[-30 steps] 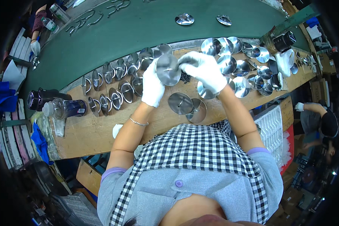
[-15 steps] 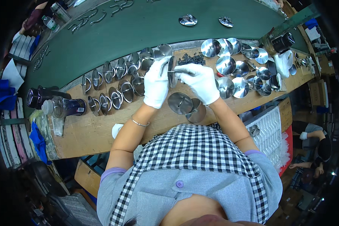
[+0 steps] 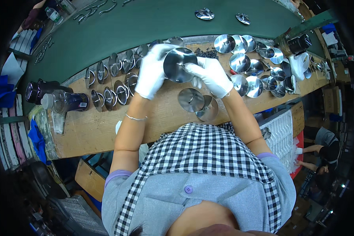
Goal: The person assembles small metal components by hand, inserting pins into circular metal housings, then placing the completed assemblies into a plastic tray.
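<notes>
A shiny round metal disc (image 3: 174, 67) is held up over the bench between my two white-gloved hands. My left hand (image 3: 152, 72) grips its left rim, slightly blurred, with the fingers partly behind it. My right hand (image 3: 214, 77) has thumb and fingers closed at the short stem in the disc's middle. Below, a greyish disc with a centre stem (image 3: 190, 99) overlaps a browner disc (image 3: 208, 109) on the wood. Beyond the hands lies a pile of small dark pieces (image 3: 207, 53), partly hidden by the right glove.
Several discs (image 3: 122, 93) stand on edge in rows at left. More discs (image 3: 240, 63) lie overlapping at right. Behind the wooden bench (image 3: 145, 126) runs a green surface (image 3: 145, 27) with two shiny metal parts (image 3: 204, 14). Bottles (image 3: 69, 101) stand at the left end, a dark jar (image 3: 299, 43) at right.
The held disc has turned from edge-on to facing me. My left hand has shifted slightly left, and my right hand stays at the stem. Part of the left row is now more covered.
</notes>
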Demonstrator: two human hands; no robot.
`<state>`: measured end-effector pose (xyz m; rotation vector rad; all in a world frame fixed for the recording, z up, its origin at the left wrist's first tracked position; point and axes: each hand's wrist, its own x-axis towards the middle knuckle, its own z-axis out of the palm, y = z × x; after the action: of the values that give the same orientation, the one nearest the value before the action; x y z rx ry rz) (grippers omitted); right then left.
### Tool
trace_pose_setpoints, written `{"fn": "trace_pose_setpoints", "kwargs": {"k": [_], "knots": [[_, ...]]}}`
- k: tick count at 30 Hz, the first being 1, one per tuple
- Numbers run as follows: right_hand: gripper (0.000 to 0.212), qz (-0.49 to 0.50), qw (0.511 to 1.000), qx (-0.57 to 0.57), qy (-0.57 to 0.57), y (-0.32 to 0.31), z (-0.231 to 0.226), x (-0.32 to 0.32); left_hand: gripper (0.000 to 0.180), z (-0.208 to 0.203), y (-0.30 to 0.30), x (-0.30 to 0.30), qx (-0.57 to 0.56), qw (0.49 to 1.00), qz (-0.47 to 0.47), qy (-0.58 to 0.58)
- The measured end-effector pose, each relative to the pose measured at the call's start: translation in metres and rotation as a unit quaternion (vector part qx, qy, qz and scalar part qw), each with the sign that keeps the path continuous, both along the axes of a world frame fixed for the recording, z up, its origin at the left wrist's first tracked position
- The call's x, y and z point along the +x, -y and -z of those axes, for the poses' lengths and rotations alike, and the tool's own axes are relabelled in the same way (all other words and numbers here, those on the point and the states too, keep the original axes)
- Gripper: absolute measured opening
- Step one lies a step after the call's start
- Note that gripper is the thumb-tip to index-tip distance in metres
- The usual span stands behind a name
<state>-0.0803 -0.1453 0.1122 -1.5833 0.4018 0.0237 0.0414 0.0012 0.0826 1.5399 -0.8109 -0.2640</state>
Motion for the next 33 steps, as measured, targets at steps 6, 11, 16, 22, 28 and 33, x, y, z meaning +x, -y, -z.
{"fn": "trace_pose_setpoints", "kwargs": {"k": [6,11,16,22,28,33], "knots": [[0.023,-0.263,0.911,-0.294,-0.122,-0.029,-0.014,-0.003,0.025,-0.030,-0.019,0.022,-0.115,0.967,-0.186,-0.129],[0.026,-0.303,0.837,-0.447,-0.091,-0.046,0.011,0.000,0.024,-0.045,-0.017,0.006,-0.213,0.945,-0.238,-0.071],[0.023,-0.108,0.854,-0.484,0.156,0.075,-0.016,0.029,0.040,-0.057,-0.083,-0.013,-0.306,0.864,-0.152,0.370],[0.055,0.229,0.729,-0.630,-0.138,0.338,0.021,0.080,0.034,-0.072,-0.082,-0.018,-0.379,0.876,-0.170,0.247],[0.051,0.169,0.764,-0.568,-0.255,0.386,0.050,0.091,0.030,-0.082,-0.056,-0.009,-0.260,0.934,-0.227,-0.089],[0.024,0.112,0.919,-0.371,-0.069,0.282,-0.010,0.099,0.031,-0.069,-0.031,0.000,-0.087,0.977,-0.171,-0.097]]}}
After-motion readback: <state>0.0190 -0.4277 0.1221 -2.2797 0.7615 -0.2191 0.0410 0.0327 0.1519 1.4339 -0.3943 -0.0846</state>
